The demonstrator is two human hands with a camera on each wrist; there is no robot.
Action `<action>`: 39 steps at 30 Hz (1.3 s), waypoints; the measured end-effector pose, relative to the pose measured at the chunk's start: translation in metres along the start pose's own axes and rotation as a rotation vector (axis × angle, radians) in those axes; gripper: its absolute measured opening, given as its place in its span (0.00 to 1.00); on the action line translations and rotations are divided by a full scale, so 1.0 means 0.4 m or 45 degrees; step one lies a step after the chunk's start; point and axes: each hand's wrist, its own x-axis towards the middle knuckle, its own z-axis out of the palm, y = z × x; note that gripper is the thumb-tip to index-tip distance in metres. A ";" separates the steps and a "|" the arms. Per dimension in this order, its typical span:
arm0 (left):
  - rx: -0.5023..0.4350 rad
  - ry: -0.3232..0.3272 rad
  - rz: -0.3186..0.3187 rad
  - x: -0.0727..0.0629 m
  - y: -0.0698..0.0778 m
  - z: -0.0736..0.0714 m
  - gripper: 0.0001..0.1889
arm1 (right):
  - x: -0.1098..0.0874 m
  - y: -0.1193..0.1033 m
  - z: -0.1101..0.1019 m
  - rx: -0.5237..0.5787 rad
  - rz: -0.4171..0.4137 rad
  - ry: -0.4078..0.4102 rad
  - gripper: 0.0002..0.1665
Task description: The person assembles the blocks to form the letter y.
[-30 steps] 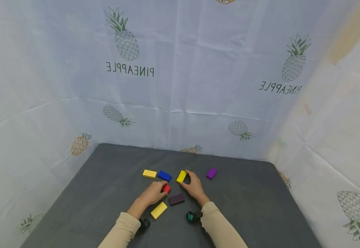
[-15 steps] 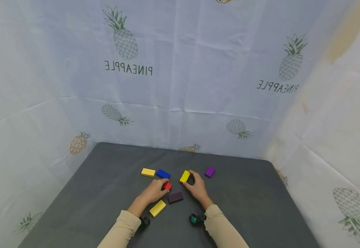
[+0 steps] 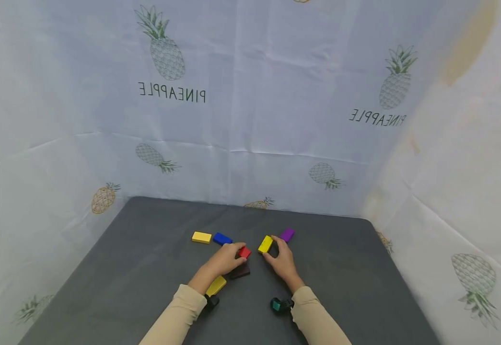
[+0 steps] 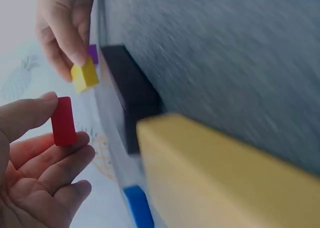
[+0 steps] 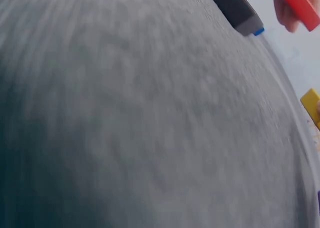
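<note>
My left hand (image 3: 224,259) pinches a red block (image 3: 244,252) between thumb and fingers; the left wrist view shows it along the fingertips, apparently off the table. To its right, my right hand (image 3: 283,263) pinches a bright yellow block (image 3: 265,244), with a gap between the two held blocks. A dark brown block (image 3: 240,272) lies just below the left hand, which partly covers it in the head view. Nearer the left wrist is a larger yellow block (image 3: 216,286). In the right wrist view, the red block (image 5: 302,8) and the yellow block (image 5: 312,106) show at the right edge.
On the dark grey table (image 3: 341,287) a blue block (image 3: 222,239) and a pale yellow block (image 3: 201,237) lie behind the left hand. Past the right fingertips is a purple block (image 3: 287,234). A pineapple-print cloth (image 3: 250,120) hangs around the table's back and sides.
My left hand has carried the red block to the right, over toward the dark block. The right hand has moved right with the bright yellow block, closer to the purple one. The head view has shifted slightly.
</note>
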 end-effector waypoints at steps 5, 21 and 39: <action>0.025 -0.015 0.019 0.024 0.022 0.016 0.26 | -0.003 0.015 -0.014 -0.008 -0.051 0.035 0.36; 0.078 -0.066 0.019 0.084 0.071 0.077 0.25 | -0.013 0.070 -0.047 -0.062 -0.014 0.073 0.37; 0.172 -0.071 0.063 0.122 0.090 0.102 0.24 | -0.012 0.075 -0.064 -0.171 -0.085 0.077 0.36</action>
